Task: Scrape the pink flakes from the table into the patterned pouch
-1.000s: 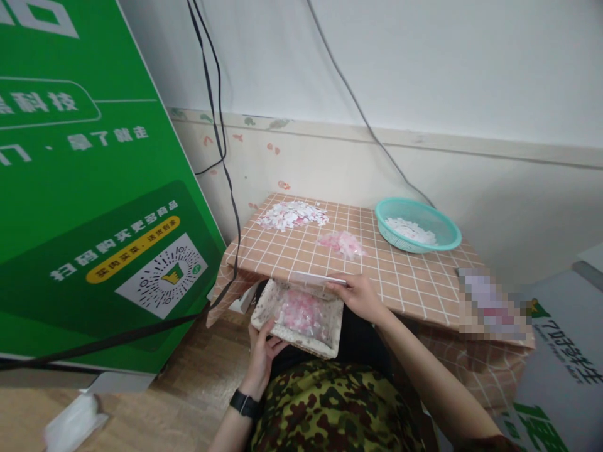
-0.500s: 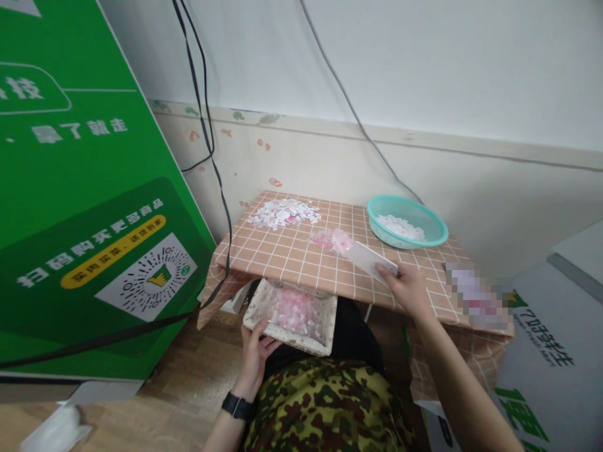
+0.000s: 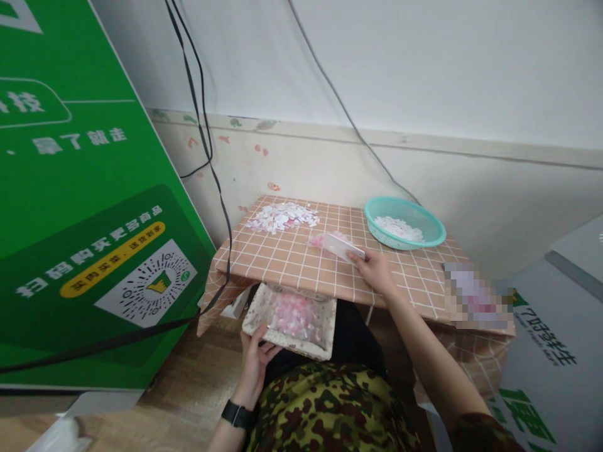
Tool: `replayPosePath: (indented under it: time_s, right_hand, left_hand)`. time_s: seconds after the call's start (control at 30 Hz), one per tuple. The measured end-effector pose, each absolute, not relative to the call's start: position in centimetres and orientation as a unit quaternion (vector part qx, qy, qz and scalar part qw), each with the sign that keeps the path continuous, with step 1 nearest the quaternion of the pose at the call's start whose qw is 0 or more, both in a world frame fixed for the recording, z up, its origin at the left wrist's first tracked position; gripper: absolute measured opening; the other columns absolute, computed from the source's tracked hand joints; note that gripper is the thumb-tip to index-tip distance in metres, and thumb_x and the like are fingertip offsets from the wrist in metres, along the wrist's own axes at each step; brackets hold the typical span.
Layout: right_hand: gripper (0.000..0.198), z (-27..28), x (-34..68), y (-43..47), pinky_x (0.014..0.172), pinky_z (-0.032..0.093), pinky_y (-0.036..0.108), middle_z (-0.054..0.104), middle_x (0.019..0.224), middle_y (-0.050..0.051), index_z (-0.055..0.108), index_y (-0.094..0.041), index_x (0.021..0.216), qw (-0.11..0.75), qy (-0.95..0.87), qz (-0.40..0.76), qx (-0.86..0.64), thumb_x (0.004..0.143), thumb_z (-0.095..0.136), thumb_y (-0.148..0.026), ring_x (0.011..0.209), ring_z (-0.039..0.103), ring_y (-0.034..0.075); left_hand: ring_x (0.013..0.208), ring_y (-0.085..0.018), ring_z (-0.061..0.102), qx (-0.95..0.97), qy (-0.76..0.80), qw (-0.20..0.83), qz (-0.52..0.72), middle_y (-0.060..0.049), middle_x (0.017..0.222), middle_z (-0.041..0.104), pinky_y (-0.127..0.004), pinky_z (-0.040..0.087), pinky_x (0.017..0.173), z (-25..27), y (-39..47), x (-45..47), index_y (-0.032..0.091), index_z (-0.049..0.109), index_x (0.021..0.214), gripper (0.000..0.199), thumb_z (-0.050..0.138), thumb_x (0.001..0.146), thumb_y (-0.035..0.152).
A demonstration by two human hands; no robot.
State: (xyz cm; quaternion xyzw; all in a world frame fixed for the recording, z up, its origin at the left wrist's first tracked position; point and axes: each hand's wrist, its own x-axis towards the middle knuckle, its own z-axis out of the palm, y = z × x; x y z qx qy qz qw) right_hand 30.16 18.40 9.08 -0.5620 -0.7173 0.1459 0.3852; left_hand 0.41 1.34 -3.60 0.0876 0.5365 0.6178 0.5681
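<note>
My left hand [image 3: 257,356] grips the near left rim of a cloth-lined basket [image 3: 304,347] below the table's front edge. Small pink and clear pieces [image 3: 296,314] lie inside it. In my right hand [image 3: 377,271] is a flat white rectangular slab [image 3: 343,246], whose exact kind I cannot make out. The slab is over a small heap of pink pieces [image 3: 316,240] on the table and partly hides it. Farther back spreads a pile of white and pink paper-like bits [image 3: 282,217]. A turquoise plastic basket [image 3: 431,225] holds more white bits [image 3: 400,230].
A brown checked cloth [image 3: 273,257] covers the table, which stands against the wall. On its right end lies a blurred-out flat item [image 3: 473,295]. A green printed panel [image 3: 117,207] stands at left, with black cables [image 3: 211,163] hanging beside it.
My right hand has moved left with the white slab, which now covers much of the pink heap. My left hand keeps the cloth-lined basket in about the same place.
</note>
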Motion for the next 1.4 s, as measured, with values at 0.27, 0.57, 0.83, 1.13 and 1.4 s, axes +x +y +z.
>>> replayPosePath:
  time_s: [0.27,0.57,0.83,1.13,1.4]
  right_hand:
    - [0.041,9.1,30.0,18.1,0.059,0.040,0.031,0.075,0.075,0.007,0.079,-0.017,0.093,0.391,-0.725,0.175,-0.540,0.091,0.058,-0.052,0.065,0.063,0.023]
    - [0.047,9.5,32.7,15.3,0.051,0.036,0.031,0.065,0.057,0.005,0.076,-0.017,0.076,0.403,-0.686,0.122,-0.594,0.087,0.061,-0.060,0.053,0.056,0.020]
    - [0.047,9.1,30.9,14.3,0.053,0.039,0.031,0.070,0.064,0.005,0.078,-0.019,0.083,0.380,-0.720,0.165,-0.557,0.091,0.057,-0.060,0.057,0.060,0.021]
    - [0.040,8.0,29.1,14.0,0.054,0.045,0.031,0.074,0.069,0.005,0.081,-0.020,0.092,0.380,-0.735,0.195,-0.526,0.092,0.060,-0.053,0.058,0.062,0.020]
    - [0.028,8.3,27.7,12.3,0.072,0.058,0.035,0.082,0.097,0.007,0.080,-0.024,0.106,0.380,-0.781,0.196,-0.455,0.096,0.059,-0.039,0.082,0.077,0.026]
  left_hand:
    - [0.076,-0.023,0.075,0.081,0.542,0.564,0.618,-0.011,0.126,0.065,-0.052,0.063,0.075,-3.7,1.4,0.5,0.034,0.041,0.134,0.053,0.067,0.087,0.031]
    - [0.081,-0.022,0.075,0.090,0.536,0.566,0.620,-0.010,0.132,0.061,-0.052,0.062,0.079,-3.5,1.3,0.5,0.035,0.042,0.131,0.057,0.072,0.083,0.035]
    - [0.082,-0.024,0.075,0.091,0.538,0.567,0.616,-0.012,0.136,0.059,-0.055,0.062,0.080,-3.7,1.4,0.4,0.035,0.041,0.131,0.057,0.073,0.083,0.038]
    - [0.081,-0.024,0.075,0.097,0.534,0.570,0.616,-0.010,0.130,0.062,-0.054,0.062,0.080,-3.7,1.3,0.4,0.034,0.041,0.129,0.055,0.072,0.084,0.038]
    - [0.077,-0.023,0.075,0.093,0.539,0.561,0.622,-0.011,0.127,0.063,-0.052,0.063,0.075,-3.8,1.4,0.4,0.034,0.040,0.134,0.057,0.070,0.086,0.034]
